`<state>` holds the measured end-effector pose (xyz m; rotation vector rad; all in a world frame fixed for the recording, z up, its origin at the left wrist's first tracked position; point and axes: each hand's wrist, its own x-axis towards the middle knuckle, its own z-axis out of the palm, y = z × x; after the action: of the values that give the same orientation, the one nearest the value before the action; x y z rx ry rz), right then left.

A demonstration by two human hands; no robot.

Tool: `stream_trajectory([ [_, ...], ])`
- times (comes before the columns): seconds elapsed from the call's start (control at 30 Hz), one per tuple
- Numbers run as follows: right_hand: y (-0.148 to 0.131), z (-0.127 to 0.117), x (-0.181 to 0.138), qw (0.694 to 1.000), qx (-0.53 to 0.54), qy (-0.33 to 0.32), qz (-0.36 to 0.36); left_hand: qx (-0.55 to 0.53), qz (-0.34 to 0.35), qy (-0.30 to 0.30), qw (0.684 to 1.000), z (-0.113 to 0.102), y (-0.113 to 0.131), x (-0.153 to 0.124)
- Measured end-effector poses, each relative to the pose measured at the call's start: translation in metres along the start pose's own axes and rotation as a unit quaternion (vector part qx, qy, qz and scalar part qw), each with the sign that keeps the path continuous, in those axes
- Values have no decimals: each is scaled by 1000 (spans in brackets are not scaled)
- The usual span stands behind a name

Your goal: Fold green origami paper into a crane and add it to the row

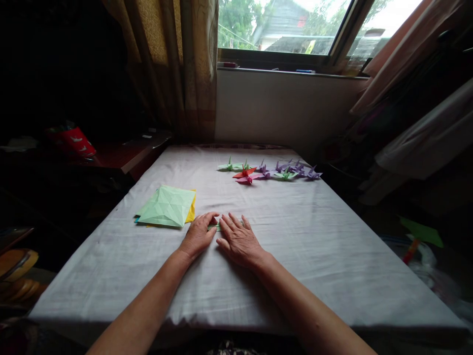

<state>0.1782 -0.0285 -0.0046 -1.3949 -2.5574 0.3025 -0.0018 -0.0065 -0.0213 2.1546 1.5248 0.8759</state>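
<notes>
Left hand (pixel 197 235), right hand (pixel 240 241) flat, fingers spread, pressing small green paper (pixel 213 227) onto near cloth (pixel 295 246). Paper likely light, thin, easily creased, slides; pinch at edge.

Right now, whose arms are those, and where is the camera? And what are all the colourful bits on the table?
There is no machine here, just a person. The camera sits on their head and looks down, so you see their own two arms reaching out. The left hand and right hand lie flat on a small green paper, pressing it onto the white cloth that covers the table. Nothing is lifted. To the left lies a stack of creased paper squares, light green on top with yellow peeking out. Farther away is a row of folded paper birds in green, red, pink and purple.
</notes>
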Motion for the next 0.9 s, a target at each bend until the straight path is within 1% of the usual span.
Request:
stream_trajectory([
  [0.1,-3,0,-2,999,-2,-29,20,-3,1,0,1000,0,-1,0],
  [0.33,7,-5,-14,997,-6,-40,72,-7,18,-3,1000,-1,-3,-2],
  [0.5,8,-7,-17,996,-4,-43,73,9,31,3,999,-4,-8,-4],
  [0.63,7,-7,-15,996,3,-40,74,40,36,23,998,-13,-10,-10],
  [0.77,7,-5,-16,996,7,-42,81,70,58,40,995,-18,6,-23],
  [0.83,7,-4,-16,996,6,-36,80,85,88,27,992,-15,16,-28],
  [0.9,8,-4,-16,996,6,-30,79,125,126,-4,984,-10,23,-32],
])
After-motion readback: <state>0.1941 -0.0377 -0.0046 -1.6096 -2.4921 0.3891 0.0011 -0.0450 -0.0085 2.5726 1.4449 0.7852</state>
